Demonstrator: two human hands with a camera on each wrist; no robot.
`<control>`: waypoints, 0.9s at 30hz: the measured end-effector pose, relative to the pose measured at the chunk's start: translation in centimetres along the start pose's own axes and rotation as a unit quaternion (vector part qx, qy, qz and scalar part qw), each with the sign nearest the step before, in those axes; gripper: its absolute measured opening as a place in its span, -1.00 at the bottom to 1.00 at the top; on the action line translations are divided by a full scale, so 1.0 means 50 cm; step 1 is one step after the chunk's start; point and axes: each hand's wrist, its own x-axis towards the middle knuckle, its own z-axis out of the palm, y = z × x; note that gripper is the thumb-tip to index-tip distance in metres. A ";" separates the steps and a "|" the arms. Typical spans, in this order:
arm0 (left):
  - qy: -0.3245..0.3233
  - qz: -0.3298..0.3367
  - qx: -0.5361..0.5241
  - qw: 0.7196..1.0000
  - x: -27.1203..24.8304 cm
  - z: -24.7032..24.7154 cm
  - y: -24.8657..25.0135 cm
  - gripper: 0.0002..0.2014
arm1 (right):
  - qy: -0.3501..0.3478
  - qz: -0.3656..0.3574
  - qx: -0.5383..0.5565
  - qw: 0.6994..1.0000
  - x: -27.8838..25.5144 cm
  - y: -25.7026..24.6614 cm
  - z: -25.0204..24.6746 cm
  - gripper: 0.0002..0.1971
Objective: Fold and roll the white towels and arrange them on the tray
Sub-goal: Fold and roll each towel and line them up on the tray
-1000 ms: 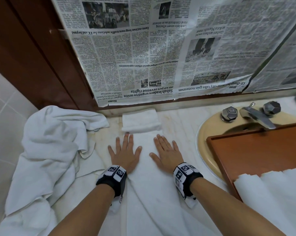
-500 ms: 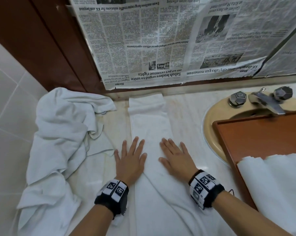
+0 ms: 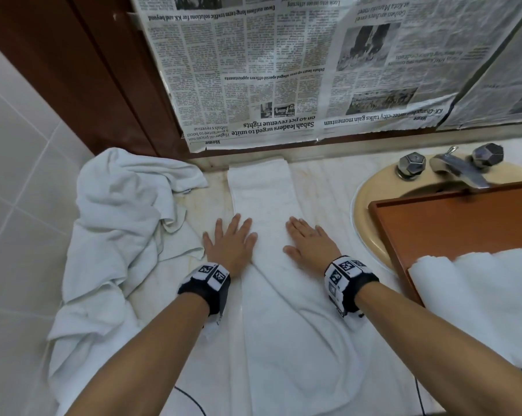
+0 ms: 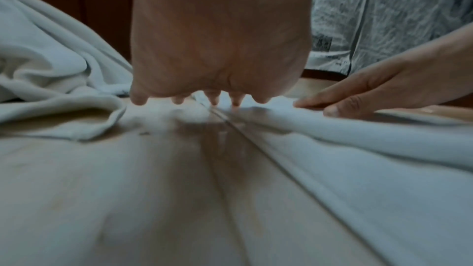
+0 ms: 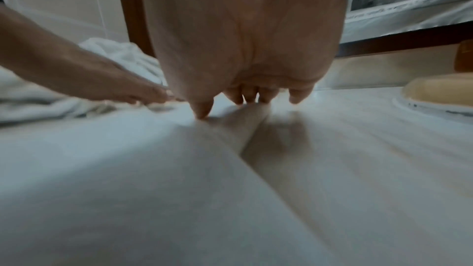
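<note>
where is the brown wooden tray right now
In the head view, the brown wooden tray sits at the right, over the beige sink, right of the right hand.

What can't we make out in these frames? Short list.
- Head view: near end of the folded towel runs off the bottom edge.
- Head view: tray cut by the right edge; sink largely covered by it.
- Wrist views: left hand and right hand hide their fingers; blurred.

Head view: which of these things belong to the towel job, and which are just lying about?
Job:
- long folded white towel, under left hand and right hand
- crumpled white towels
- brown wooden tray
- white towels on tray

Lying about:
- newspaper sheets
- metal tap
- beige basin
</note>
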 end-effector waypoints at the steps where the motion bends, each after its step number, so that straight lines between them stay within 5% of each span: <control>1: 0.014 0.014 -0.011 1.000 -0.015 -0.001 0.000 -0.48 | 0.022 0.000 0.030 0.999 -0.021 0.001 0.002 -0.35; 5: 0.048 0.137 -0.046 0.988 -0.099 0.023 0.004 -0.27 | 0.131 0.023 0.082 0.988 -0.150 0.036 0.038 -0.68; 9: 0.033 0.176 -0.001 0.984 -0.127 0.054 0.046 -0.58 | 0.129 0.090 0.063 0.986 -0.273 0.080 0.085 -0.72; 17: 0.032 0.120 -0.035 0.992 -0.131 0.075 0.097 -0.66 | 0.133 0.157 0.068 0.976 -0.342 0.096 0.125 -0.82; 23: 0.031 0.113 -0.059 0.991 -0.139 0.069 0.110 -0.82 | 0.148 0.173 0.204 0.952 -0.378 0.072 0.098 -0.88; 27: 0.064 0.118 -0.137 0.981 -0.172 0.057 0.090 -0.89 | 0.218 0.091 0.272 0.933 -0.429 0.022 0.063 -0.88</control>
